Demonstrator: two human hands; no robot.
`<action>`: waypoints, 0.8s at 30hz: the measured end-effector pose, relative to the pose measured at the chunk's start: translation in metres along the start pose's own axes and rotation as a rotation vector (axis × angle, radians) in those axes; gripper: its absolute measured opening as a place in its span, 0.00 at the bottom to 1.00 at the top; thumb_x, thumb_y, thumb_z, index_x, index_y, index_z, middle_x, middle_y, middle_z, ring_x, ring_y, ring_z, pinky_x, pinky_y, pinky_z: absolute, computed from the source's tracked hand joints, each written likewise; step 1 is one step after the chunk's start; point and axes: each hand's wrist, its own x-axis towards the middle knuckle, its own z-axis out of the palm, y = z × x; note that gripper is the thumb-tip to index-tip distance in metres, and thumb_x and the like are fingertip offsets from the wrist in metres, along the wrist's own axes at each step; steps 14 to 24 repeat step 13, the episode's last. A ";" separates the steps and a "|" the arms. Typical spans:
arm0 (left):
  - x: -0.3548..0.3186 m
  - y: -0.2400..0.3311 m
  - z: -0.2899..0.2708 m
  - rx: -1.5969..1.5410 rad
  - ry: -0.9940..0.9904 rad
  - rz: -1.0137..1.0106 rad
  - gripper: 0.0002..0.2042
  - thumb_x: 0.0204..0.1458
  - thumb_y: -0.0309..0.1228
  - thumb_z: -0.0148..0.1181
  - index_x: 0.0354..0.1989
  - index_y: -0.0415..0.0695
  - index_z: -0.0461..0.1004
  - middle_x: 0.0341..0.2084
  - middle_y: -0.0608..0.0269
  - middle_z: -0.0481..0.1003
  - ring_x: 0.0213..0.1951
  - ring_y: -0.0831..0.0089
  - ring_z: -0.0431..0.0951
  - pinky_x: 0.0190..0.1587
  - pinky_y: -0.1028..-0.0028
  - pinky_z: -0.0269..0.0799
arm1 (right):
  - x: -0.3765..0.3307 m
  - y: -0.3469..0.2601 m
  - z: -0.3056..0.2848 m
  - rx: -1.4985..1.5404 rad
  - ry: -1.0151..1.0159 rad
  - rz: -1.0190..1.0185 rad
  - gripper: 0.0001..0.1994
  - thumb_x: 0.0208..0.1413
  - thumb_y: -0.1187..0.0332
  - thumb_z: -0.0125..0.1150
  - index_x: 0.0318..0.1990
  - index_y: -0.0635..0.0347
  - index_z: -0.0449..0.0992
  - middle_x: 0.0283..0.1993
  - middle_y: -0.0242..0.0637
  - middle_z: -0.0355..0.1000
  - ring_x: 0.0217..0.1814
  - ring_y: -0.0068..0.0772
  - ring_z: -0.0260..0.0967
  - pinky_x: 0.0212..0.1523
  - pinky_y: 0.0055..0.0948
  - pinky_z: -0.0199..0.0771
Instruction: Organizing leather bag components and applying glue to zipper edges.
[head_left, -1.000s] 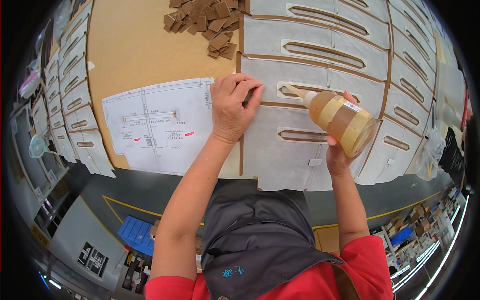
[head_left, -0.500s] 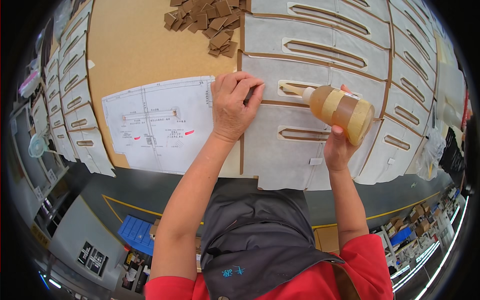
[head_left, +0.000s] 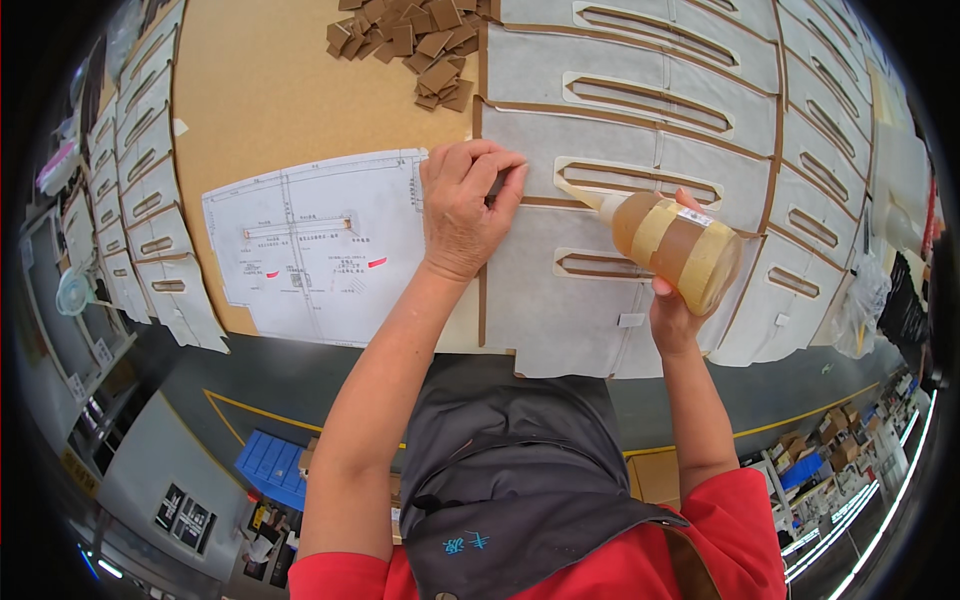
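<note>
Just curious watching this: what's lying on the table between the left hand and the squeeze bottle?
In the head view, only the white fabric panel with its brown-edged slot lies between the left hand and the glue bottle.

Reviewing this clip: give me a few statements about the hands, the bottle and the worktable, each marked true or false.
1. The right hand holds a squeeze bottle of amber liquid, tipped with its nozzle toward a white panel. True.
2. The left hand holds scissors. False: it presses flat on the panel's edge, holding nothing.
3. A printed drawing sheet lies left of the left hand. True.
4. The small brown cardboard pieces are piled on the drawing sheet. False: they lie on the bare board above it.
</note>
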 end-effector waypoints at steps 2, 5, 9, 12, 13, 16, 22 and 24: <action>0.000 0.000 0.000 0.004 0.001 -0.002 0.06 0.42 0.26 0.67 0.30 0.49 0.78 0.32 0.70 0.73 0.36 0.68 0.70 0.41 0.71 0.63 | -0.002 0.001 -0.004 -0.011 -0.014 -0.023 0.42 0.45 0.53 0.71 0.60 0.55 0.48 0.63 0.59 0.57 0.62 0.55 0.63 0.61 0.50 0.66; -0.001 -0.001 0.000 -0.003 -0.002 0.006 0.06 0.42 0.26 0.67 0.30 0.49 0.78 0.32 0.70 0.73 0.36 0.69 0.70 0.41 0.71 0.63 | -0.004 0.001 -0.005 0.010 0.010 -0.034 0.42 0.44 0.53 0.71 0.60 0.55 0.48 0.63 0.59 0.57 0.62 0.55 0.62 0.61 0.50 0.66; -0.001 -0.001 0.001 -0.011 0.010 0.000 0.07 0.42 0.27 0.67 0.30 0.51 0.78 0.32 0.72 0.72 0.37 0.69 0.69 0.41 0.70 0.62 | 0.003 0.000 0.001 -0.036 -0.042 -0.068 0.42 0.44 0.53 0.71 0.60 0.54 0.48 0.64 0.59 0.56 0.62 0.55 0.62 0.60 0.50 0.67; -0.001 -0.001 0.001 -0.021 -0.003 -0.006 0.07 0.42 0.27 0.67 0.30 0.51 0.78 0.32 0.72 0.72 0.38 0.69 0.69 0.42 0.70 0.62 | 0.003 0.002 0.003 -0.017 -0.035 -0.057 0.42 0.45 0.53 0.71 0.60 0.53 0.48 0.64 0.59 0.55 0.63 0.55 0.61 0.60 0.51 0.67; -0.001 -0.001 0.001 -0.023 -0.010 -0.009 0.06 0.42 0.27 0.67 0.30 0.51 0.78 0.32 0.72 0.72 0.38 0.69 0.69 0.42 0.69 0.62 | 0.003 0.003 0.003 0.029 -0.001 -0.034 0.41 0.45 0.54 0.71 0.60 0.53 0.49 0.65 0.60 0.55 0.64 0.55 0.60 0.60 0.52 0.66; -0.001 -0.001 0.001 -0.023 -0.010 -0.009 0.06 0.42 0.27 0.67 0.30 0.51 0.78 0.32 0.72 0.72 0.38 0.69 0.69 0.42 0.69 0.62 | 0.003 0.003 0.003 0.029 -0.001 -0.034 0.41 0.45 0.54 0.71 0.60 0.53 0.49 0.65 0.60 0.55 0.64 0.55 0.60 0.60 0.52 0.66; -0.001 -0.001 0.001 -0.023 -0.010 -0.009 0.06 0.42 0.27 0.67 0.30 0.51 0.78 0.32 0.72 0.72 0.38 0.69 0.69 0.42 0.69 0.62 | 0.003 0.003 0.003 0.029 -0.001 -0.034 0.41 0.45 0.54 0.71 0.60 0.53 0.49 0.65 0.60 0.55 0.64 0.55 0.60 0.60 0.52 0.66; -0.001 -0.001 0.001 -0.023 -0.010 -0.009 0.06 0.42 0.27 0.67 0.30 0.51 0.78 0.32 0.72 0.72 0.38 0.69 0.69 0.42 0.69 0.62 | 0.003 0.003 0.003 0.029 -0.001 -0.034 0.41 0.45 0.54 0.71 0.60 0.53 0.49 0.65 0.60 0.55 0.64 0.55 0.60 0.60 0.52 0.66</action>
